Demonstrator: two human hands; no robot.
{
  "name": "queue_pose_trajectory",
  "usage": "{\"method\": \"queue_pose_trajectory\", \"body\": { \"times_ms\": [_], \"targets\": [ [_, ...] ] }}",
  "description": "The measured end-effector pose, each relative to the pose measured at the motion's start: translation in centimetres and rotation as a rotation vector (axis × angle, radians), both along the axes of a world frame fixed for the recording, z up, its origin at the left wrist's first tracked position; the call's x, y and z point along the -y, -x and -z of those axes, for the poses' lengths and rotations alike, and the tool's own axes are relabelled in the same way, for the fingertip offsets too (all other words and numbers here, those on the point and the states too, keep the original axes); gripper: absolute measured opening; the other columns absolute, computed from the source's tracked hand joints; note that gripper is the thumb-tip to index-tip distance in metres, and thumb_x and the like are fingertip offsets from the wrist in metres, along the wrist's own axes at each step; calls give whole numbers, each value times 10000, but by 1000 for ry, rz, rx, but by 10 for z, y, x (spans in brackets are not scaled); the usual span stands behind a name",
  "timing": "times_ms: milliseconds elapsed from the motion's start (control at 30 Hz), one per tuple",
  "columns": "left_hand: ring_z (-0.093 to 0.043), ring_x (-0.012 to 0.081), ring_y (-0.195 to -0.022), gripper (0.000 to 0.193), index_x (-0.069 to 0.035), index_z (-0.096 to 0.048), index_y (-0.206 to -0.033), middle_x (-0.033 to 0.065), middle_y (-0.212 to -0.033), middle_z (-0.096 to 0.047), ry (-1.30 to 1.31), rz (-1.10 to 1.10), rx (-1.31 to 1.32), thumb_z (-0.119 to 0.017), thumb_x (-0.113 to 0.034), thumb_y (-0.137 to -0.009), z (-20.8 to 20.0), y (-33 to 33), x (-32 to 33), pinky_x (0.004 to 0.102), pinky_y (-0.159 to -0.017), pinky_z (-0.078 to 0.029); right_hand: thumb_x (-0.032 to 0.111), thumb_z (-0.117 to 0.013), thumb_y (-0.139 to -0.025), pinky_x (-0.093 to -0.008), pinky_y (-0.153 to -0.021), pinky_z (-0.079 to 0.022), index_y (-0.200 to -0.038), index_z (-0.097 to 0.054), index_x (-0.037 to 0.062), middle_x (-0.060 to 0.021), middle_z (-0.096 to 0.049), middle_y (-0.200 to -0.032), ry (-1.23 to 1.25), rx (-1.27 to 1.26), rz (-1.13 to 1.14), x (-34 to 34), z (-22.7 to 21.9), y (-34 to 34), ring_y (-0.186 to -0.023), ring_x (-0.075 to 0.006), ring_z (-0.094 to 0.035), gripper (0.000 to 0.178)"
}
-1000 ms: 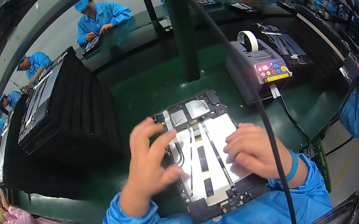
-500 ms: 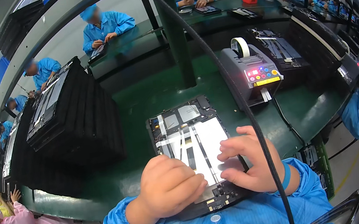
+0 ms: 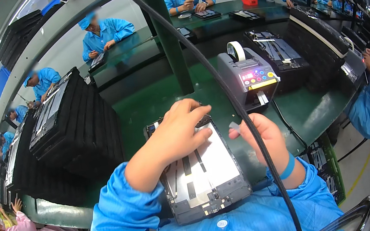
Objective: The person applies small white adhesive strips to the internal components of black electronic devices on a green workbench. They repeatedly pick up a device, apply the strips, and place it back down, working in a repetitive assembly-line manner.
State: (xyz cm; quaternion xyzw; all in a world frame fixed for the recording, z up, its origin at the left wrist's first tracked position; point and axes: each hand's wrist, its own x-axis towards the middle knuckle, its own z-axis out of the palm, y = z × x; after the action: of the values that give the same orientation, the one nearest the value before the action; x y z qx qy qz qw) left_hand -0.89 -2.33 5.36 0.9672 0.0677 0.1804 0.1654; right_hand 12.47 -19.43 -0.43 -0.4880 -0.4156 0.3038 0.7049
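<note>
An opened tablet (image 3: 224, 167), with white battery panels, black strips and a dark frame, lies in front of me on the green table. My left hand (image 3: 176, 133) reaches over its far part with fingers spread, hiding much of that end. To the right of the tablet, my right hand (image 3: 264, 137) is raised with its fingers pinched together. A small translucent piece of tape (image 3: 234, 126) sticks out from those fingertips. Beyond that hand stands a dark tape dispenser (image 3: 248, 73) with a roll on top, lit buttons and a tape end (image 3: 262, 97) at its front.
Tall stacks of black trays (image 3: 75, 117) holding tablets rise at the left. Another stack (image 3: 278, 51) stands behind the dispenser. A black cable (image 3: 218, 79) hangs across the view, passing before my right hand. A green post (image 3: 176, 59) rises mid-table. Co-workers sit opposite.
My left hand has gone from the tablet's near half to its far end, its fingers opening out. The right hand has moved off the tablet to its right, now pinching tape.
</note>
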Motion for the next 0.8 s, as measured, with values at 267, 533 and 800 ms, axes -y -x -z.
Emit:
{"method": "queue_pose_trajectory", "body": {
  "times_ms": [267, 533, 800],
  "targets": [
    [-369, 438, -1281, 254, -118, -698, -940, 217, -1228, -502, -238, 89, -7, -751, -196, -704, 10, -13, -23, 486, -1023, -358, 55, -527, -901, -245, -821, -431, -1103, -449, 26, -86, -628, -975, 17, -46, -7, 0, 14, -17, -897, -92, -556, 218],
    [-340, 438, -1300, 289, -126, -706, -986, 195, -1238, -506, -100, -8, -26, -749, -183, -706, 18, 8, -33, 507, -1019, -350, 56, -590, -843, -282, -805, -476, -1179, -412, 28, -118, -546, -1114, 274, 103, -33, -68, -14, -40, -941, -133, -568, 381],
    [-333, 446, -1300, 306, -147, -717, -1014, 180, -1224, -523, -19, -17, -2, -749, -185, -712, 25, 11, -36, 514, -1010, -359, 87, -684, -686, -334, -749, -498, -1237, -393, 8, -163, -502, -1134, 355, 172, -199, -125, 12, -50, -1004, -246, -538, 628]
  ]
}}
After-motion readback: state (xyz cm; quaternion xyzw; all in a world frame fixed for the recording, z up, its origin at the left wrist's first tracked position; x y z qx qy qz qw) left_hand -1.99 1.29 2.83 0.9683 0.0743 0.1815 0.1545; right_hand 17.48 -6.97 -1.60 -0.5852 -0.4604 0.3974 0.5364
